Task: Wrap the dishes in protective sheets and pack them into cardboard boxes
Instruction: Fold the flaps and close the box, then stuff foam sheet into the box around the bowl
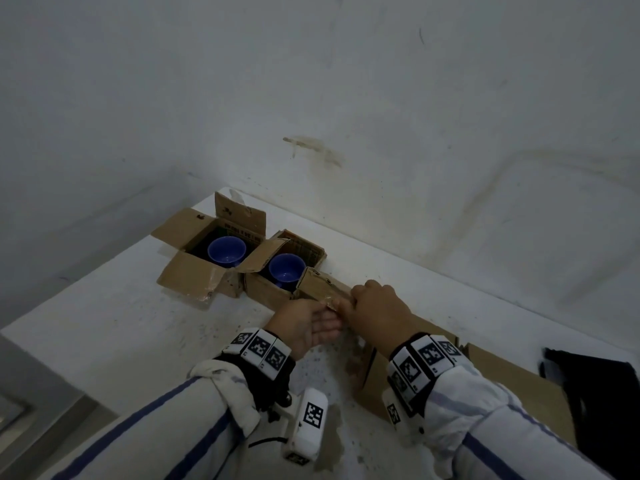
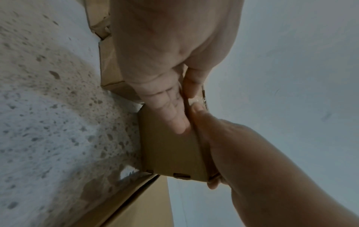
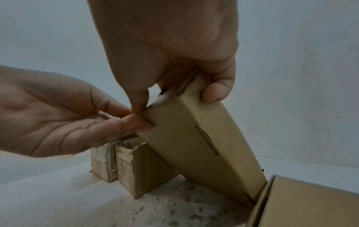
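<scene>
Two open cardboard boxes point(image 1: 188, 271) point(image 1: 266, 289) stand at the back of the white table, each with a blue bowl point(image 1: 227, 250) point(image 1: 286, 268) inside. No protective sheet shows on the bowls. Just right of them, a folded flat cardboard box point(image 1: 322, 285) point(image 3: 204, 145) stands tilted on the table. My right hand point(image 1: 346, 303) point(image 3: 174, 99) grips its top end, thumb on one side and fingers on the other. My left hand point(image 1: 332, 317) point(image 2: 184, 99) pinches the same top edge with palm up, beside a scrap of clear tape.
More flat cardboard point(image 1: 519, 382) point(image 3: 310, 202) lies under my right forearm. A black object point(image 1: 595, 393) sits at the right edge. The speckled white table point(image 1: 104, 323) ends at a drop on the left. A stained wall runs close behind the boxes.
</scene>
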Demonstrator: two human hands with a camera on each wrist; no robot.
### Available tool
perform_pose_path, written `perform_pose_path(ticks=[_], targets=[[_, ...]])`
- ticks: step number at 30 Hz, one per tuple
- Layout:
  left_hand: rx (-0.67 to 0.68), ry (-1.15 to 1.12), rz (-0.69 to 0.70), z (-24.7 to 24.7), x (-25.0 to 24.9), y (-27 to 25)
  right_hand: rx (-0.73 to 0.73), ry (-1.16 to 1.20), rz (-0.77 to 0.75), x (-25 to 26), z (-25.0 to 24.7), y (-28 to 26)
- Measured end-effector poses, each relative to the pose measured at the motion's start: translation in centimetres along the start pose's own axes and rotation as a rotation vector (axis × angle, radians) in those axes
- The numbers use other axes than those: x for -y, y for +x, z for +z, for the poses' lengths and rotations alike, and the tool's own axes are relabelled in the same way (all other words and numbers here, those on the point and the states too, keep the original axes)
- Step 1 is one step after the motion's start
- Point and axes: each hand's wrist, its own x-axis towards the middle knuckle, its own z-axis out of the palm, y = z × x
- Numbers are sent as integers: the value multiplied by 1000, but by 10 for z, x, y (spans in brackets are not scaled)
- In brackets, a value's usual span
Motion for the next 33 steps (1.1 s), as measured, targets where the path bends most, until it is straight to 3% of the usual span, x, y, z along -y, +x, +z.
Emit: perform_pose_path(ticks=[5,11,16,21,29,33], targets=[[-82,92,-76,-4,2,3,-22,-60,-9,1,15,4],[-45,70,-73,-6,6,8,-50,-71,-57,-3,19,2],[-40,128,-40,-12,13,11,-6,23,-71,-10,20,1],[-64,181,-117,-18,21,11,37,104,-49,-9,27,-6],[-83,716,-253,-26,29,4,134,99,-104,8,66,-17],[-118,771,-212,-27,21,6,299,126,-73,2,81,-18]])
